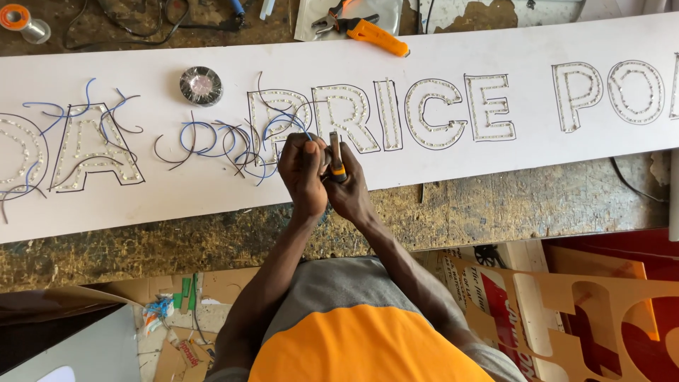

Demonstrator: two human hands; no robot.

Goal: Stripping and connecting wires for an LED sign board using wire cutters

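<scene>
The person stands over a long white board (495, 155) lying across a scuffed worktop (495, 212). Outlined letters studded with small lights run along the board. Both hands meet at the near edge of the board. The right hand (348, 185) is clenched around a small tool (337, 158) with a yellow and black handle, its metal tip pointing away from the body. The left hand (302, 173) is pressed against it, fingers pinched around a blue wire (286, 124) from the tangle of blue and black wires (219, 141) just beside the hands. A roll of dark tape (201, 85) sits on the board farther left. An orange utility knife (376, 35) and pliers (331, 21) lie beyond the board.
</scene>
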